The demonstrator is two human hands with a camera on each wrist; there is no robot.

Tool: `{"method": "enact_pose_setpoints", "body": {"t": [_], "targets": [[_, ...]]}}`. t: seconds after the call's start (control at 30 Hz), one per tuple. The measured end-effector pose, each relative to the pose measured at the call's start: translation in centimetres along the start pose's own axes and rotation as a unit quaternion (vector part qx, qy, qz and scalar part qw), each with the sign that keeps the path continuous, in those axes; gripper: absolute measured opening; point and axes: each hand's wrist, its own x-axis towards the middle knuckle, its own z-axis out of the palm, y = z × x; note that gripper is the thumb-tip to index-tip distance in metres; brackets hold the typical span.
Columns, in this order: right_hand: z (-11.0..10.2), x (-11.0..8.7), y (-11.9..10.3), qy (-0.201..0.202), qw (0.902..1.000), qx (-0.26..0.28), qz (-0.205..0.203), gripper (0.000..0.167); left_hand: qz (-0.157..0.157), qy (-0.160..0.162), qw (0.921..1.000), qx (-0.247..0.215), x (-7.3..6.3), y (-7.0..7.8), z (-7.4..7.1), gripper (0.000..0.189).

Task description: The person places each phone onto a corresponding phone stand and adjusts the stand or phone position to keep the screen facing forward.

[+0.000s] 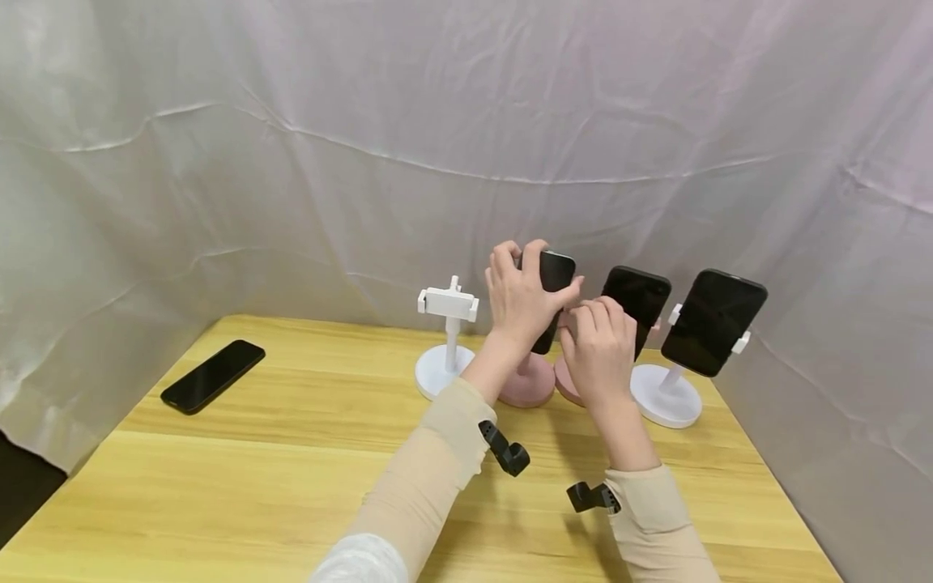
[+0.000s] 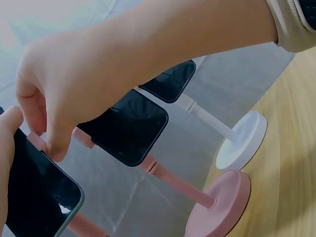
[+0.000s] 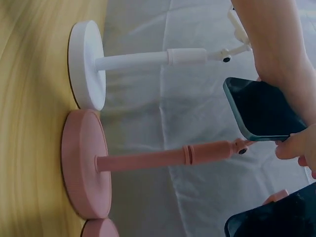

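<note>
My left hand (image 1: 519,295) grips a dark smartphone (image 1: 557,274) by its edges, fingers over the far side and thumb at the near side. The phone sits at the head of a pink phone stand (image 1: 528,384), whose post (image 3: 168,157) rises beneath it in the right wrist view. To the right of it, my right hand (image 1: 603,348) pinches the pink clamp (image 2: 37,141) at the phone's edge, thumb and fingertips bent round it in the left wrist view. Part of the clamp is hidden behind the phone and fingers.
Left of my hands stands a white phone stand (image 1: 449,304) with no phone in it. On the right, a second pink stand (image 2: 217,205) and another white stand (image 1: 666,397) hold phones upright. A loose smartphone (image 1: 213,376) lies at the wooden table's left. Grey cloth (image 1: 350,194) hangs behind.
</note>
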Motion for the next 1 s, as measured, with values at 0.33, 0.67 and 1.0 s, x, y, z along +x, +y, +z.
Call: {"method": "enact_pose_setpoints", "body": {"t": [0.33,0.67,1.0], "targets": [[0.1,0.1,-0.4,0.006,0.9997,0.024,0.008,0.008,-0.003,0.003,1.0000,0.006,0.2,-0.4,-0.2,0.062],[0.5,-0.3,-0.7,-0.011,0.9997,0.013,0.018,0.014,0.000,-0.009,0.9998,0.016,0.0,-0.6,-0.6,0.066],[0.9,-0.3,-0.9,-0.009,0.9993,0.016,0.033,0.016,-0.003,-0.041,0.9989,0.023,-0.1,-0.7,-1.2,0.064]]}}
